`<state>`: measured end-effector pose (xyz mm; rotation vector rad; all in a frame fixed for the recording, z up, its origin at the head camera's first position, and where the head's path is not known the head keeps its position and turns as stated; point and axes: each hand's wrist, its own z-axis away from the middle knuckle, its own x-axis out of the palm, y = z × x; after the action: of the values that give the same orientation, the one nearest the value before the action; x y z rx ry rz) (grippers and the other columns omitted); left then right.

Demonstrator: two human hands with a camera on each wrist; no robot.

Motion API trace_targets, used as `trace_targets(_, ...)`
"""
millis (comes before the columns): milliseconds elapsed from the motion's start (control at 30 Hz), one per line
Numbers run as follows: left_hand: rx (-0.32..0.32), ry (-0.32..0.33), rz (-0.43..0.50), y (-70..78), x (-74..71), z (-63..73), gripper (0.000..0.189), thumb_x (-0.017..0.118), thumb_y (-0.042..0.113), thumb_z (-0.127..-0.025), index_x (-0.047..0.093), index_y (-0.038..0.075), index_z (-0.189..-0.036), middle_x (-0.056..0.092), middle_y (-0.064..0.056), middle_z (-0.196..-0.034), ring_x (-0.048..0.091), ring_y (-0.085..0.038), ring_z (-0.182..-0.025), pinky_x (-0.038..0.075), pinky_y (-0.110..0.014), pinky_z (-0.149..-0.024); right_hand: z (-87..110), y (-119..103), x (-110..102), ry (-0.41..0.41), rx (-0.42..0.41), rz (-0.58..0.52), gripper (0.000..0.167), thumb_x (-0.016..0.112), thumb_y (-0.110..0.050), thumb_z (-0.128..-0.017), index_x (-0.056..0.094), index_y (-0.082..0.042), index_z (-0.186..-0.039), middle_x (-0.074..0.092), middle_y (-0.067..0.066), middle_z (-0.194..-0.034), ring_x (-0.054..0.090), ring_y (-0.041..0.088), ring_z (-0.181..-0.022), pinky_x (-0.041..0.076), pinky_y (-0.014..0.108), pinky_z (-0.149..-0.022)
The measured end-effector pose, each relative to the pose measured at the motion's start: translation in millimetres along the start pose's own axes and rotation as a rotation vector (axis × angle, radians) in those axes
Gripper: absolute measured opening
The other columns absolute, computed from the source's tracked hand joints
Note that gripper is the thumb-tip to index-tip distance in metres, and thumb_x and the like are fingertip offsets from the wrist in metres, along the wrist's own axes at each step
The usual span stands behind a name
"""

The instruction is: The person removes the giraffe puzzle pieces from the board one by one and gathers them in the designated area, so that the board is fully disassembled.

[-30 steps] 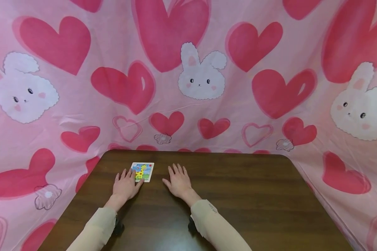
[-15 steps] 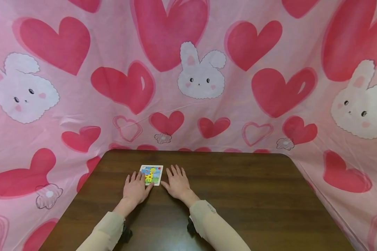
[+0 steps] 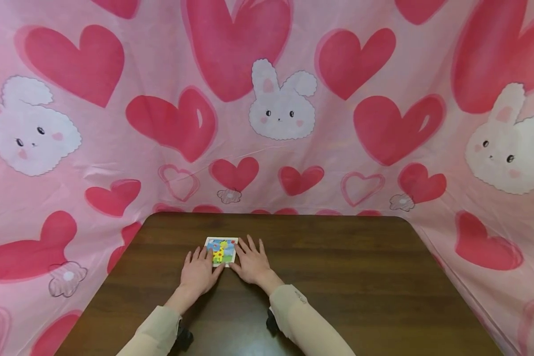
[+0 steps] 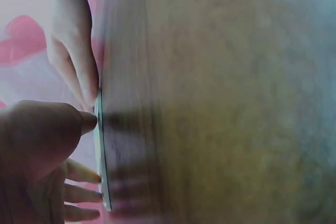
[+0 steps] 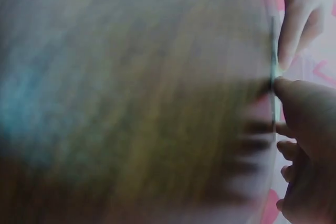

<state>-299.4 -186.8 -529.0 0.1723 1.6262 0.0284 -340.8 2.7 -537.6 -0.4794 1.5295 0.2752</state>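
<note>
A small square board with a giraffe picture and a white border (image 3: 222,251) lies flat on the table, left of its middle. My left hand (image 3: 198,274) rests on its left side, fingers stretched forward and thumb at the near edge. On the opposite side my right hand (image 3: 252,264) touches the right edge, its fingers spread and fairly straight. Seen edge-on in the left wrist view, the thin board (image 4: 103,156) has the left thumb and fingertips against it. The right wrist view is blurred; there the right hand's fingertips (image 5: 281,85) meet the board's edge.
The dark brown wooden table (image 3: 338,287) extends to the right and toward the front. Behind it hangs a pink cloth (image 3: 267,153) printed with hearts and rabbits, which also runs along both sides.
The left hand has slid the giraffe board rightward and slightly nearer, up to the right hand. The right hand has stayed almost in place and now touches the board's right edge.
</note>
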Motion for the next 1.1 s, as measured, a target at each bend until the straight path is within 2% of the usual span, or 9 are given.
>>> trace_targets(200,0.047,0.034,0.079,-22.0,5.6,-3.2,0.073,0.067,0.045,-0.107,0.052,-0.005,-0.159,0.051,-0.031,-0.166,0.040,-0.053,-0.160,0.030,-0.073,-0.130,4.6,7,-2,-0.008,-0.018,-0.011,0.069,0.053,-0.060,-0.112,0.048,-0.020,-0.168,0.038,0.000,-0.180,0.026,0.028,-0.172,0.021,0.063,-0.138)
trace_targets(300,0.085,0.019,0.105,-30.0,8.0,-4.7,0.072,0.066,0.046,-0.108,0.052,-0.001,-0.161,0.049,-0.028,-0.168,0.038,-0.052,-0.162,0.029,-0.073,-0.130,9.4,17,-1,-0.015,-0.017,-0.023,0.070,0.051,-0.060,-0.112,0.046,-0.021,-0.169,0.037,0.000,-0.181,0.025,0.028,-0.173,0.020,0.064,-0.138)
trace_targets(400,0.119,-0.001,0.135,-31.6,8.7,-4.8,0.072,0.065,0.048,-0.108,0.051,0.002,-0.162,0.047,-0.027,-0.170,0.036,-0.051,-0.163,0.027,-0.074,-0.131,15.5,29,-2,-0.015,-0.017,-0.038,0.070,0.051,-0.061,-0.111,0.045,-0.024,-0.170,0.036,0.002,-0.181,0.024,0.029,-0.173,0.018,0.064,-0.139)
trace_targets(600,0.146,0.000,0.156,-24.9,11.8,-4.7,0.073,0.064,0.050,-0.108,0.051,0.005,-0.164,0.047,-0.025,-0.171,0.037,-0.049,-0.164,0.027,-0.073,-0.132,26.8,47,-5,-0.016,-0.036,-0.069,0.069,0.053,-0.060,-0.111,0.045,-0.023,-0.170,0.034,0.005,-0.182,0.022,0.032,-0.173,0.017,0.064,-0.139)
trace_targets(800,0.161,-0.038,0.189,-12.0,16.9,-8.4,0.074,0.064,0.052,-0.108,0.049,0.007,-0.165,0.043,-0.025,-0.174,0.035,-0.049,-0.165,0.026,-0.072,-0.133,40.2,64,-6,-0.008,-0.029,-0.085,0.070,0.054,-0.059,-0.111,0.045,-0.022,-0.170,0.035,0.008,-0.181,0.024,0.034,-0.172,0.018,0.064,-0.139)
trace_targets(1100,0.152,-0.062,0.211,-0.2,12.8,-9.0,0.073,0.064,0.053,-0.108,0.049,0.011,-0.166,0.040,-0.028,-0.174,0.035,-0.051,-0.164,0.028,-0.074,-0.131,43.2,72,-15,0.011,-0.048,-0.152,0.064,0.062,-0.049,-0.111,0.053,-0.014,-0.164,0.038,0.017,-0.178,0.028,0.041,-0.170,0.023,0.066,-0.137)
